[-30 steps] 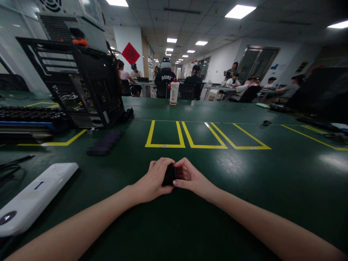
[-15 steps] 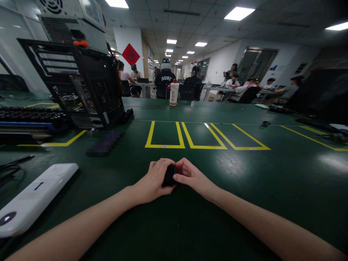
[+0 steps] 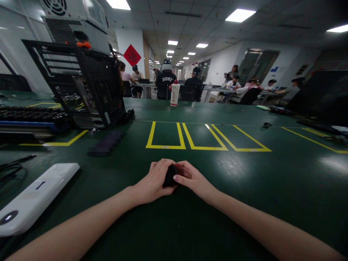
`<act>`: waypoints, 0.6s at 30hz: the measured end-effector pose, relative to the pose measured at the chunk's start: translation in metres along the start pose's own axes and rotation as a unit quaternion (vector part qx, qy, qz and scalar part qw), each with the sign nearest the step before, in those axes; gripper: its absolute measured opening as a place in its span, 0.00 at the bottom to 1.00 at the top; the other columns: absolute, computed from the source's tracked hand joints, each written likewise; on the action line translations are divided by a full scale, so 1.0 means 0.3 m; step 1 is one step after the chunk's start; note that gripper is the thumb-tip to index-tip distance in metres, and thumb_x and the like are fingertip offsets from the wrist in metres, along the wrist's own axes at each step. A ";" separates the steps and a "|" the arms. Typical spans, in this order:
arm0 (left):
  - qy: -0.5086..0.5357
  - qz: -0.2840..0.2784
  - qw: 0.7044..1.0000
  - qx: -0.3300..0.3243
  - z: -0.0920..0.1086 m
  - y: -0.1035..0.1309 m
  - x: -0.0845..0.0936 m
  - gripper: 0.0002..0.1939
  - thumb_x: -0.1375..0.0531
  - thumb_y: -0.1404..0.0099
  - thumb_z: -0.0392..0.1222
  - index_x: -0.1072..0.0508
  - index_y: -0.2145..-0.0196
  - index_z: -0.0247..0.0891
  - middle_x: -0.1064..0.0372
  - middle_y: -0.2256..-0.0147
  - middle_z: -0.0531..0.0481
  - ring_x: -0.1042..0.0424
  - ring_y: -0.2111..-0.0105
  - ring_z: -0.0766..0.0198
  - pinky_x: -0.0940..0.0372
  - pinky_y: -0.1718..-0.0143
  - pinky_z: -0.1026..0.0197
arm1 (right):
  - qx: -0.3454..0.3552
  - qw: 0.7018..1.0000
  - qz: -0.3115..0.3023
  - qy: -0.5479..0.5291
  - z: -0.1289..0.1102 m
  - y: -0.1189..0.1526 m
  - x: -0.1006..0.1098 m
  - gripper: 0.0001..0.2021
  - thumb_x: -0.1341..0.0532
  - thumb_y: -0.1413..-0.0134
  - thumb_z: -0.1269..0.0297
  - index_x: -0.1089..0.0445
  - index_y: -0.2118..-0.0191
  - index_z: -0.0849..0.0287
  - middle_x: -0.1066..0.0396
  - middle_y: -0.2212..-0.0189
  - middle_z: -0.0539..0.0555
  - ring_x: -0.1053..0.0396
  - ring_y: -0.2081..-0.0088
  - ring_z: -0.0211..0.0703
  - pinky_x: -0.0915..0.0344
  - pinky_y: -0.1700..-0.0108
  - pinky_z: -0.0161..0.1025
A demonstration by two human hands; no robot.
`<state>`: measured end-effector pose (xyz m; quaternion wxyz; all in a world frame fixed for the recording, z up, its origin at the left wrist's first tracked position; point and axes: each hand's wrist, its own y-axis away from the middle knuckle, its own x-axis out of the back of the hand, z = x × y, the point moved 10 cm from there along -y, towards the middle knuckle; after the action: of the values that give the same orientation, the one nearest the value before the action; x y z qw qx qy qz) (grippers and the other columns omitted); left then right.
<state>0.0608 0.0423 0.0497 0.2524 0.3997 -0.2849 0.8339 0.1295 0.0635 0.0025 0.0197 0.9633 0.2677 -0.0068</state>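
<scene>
Black and compact, one small object [image 3: 169, 176] sits between two hands at the near middle of a green table [image 3: 217, 224]. Both forearms reach in from the near left and near right corners and meet there. The left hand [image 3: 155, 182] lies palm inward, grasping the object from the left, its fingers arched over the far side and its thumb along the near side. The right hand [image 3: 192, 180] is turned sideways, thumb and curled fingers pinching the right edge.

What shows of the object is a dark, plain face with a slightly rounded outline; fingers cover the rest, and whether it touches the tabletop cannot be told.

Farther off are three yellow tape outlines [image 3: 165, 147] side by side, and beyond them one white cup [image 3: 174, 96]. To the left are one long white device [image 3: 40, 197], near, and one black computer case [image 3: 99, 94], farther away. One small dark ring [image 3: 266, 125] lies far right.
</scene>
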 end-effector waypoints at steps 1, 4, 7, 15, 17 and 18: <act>-0.001 0.001 1.000 0.001 0.000 0.000 0.001 0.26 0.41 0.43 0.36 0.48 0.50 0.41 0.42 0.54 0.45 0.40 0.53 0.56 0.45 0.53 0.51 | 0.003 1.000 -0.007 -0.003 0.000 0.000 -0.003 0.14 0.39 0.52 0.68 0.41 0.59 0.58 0.37 0.58 0.53 0.37 0.52 0.44 0.40 0.49 0.47; -0.003 0.004 1.000 0.006 -0.004 0.000 0.002 0.26 0.41 0.44 0.35 0.47 0.51 0.41 0.42 0.54 0.45 0.40 0.54 0.55 0.45 0.54 0.51 | 0.029 0.999 -0.029 -0.022 -0.015 0.004 -0.015 0.16 0.36 0.56 0.71 0.42 0.62 0.57 0.37 0.59 0.51 0.36 0.53 0.44 0.40 0.49 0.46; 0.001 0.003 1.000 0.014 -0.008 -0.001 0.001 0.26 0.40 0.45 0.35 0.46 0.51 0.41 0.42 0.54 0.45 0.40 0.55 0.54 0.44 0.54 0.51 | 0.040 0.998 -0.028 -0.026 -0.027 0.007 -0.020 0.16 0.36 0.56 0.71 0.43 0.62 0.56 0.37 0.59 0.50 0.36 0.53 0.43 0.39 0.50 0.45; 0.005 0.004 1.000 0.005 -0.003 0.001 0.005 0.26 0.40 0.44 0.37 0.48 0.50 0.41 0.42 0.54 0.45 0.40 0.54 0.55 0.44 0.54 0.51 | 0.005 1.000 0.020 0.011 -0.019 0.004 0.001 0.12 0.40 0.50 0.67 0.41 0.59 0.58 0.36 0.59 0.52 0.36 0.54 0.42 0.39 0.51 0.44; 0.004 0.005 1.000 0.005 -0.004 0.001 0.004 0.26 0.40 0.44 0.36 0.47 0.50 0.41 0.42 0.54 0.45 0.40 0.55 0.55 0.44 0.54 0.51 | -0.005 1.000 0.013 0.016 -0.006 0.001 0.003 0.13 0.40 0.50 0.68 0.41 0.59 0.58 0.36 0.58 0.53 0.36 0.53 0.43 0.40 0.49 0.45; 0.004 0.005 1.000 0.006 -0.005 0.000 0.003 0.26 0.40 0.44 0.36 0.47 0.50 0.41 0.42 0.54 0.45 0.40 0.55 0.55 0.44 0.54 0.50 | -0.005 1.000 0.003 0.014 -0.002 0.000 0.000 0.12 0.40 0.51 0.68 0.40 0.59 0.59 0.36 0.59 0.53 0.36 0.53 0.43 0.40 0.49 0.46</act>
<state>0.0595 0.0435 0.0495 0.2471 0.3962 -0.2810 0.8384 0.1295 0.0636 0.0031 0.0202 0.9639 0.2653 0.0083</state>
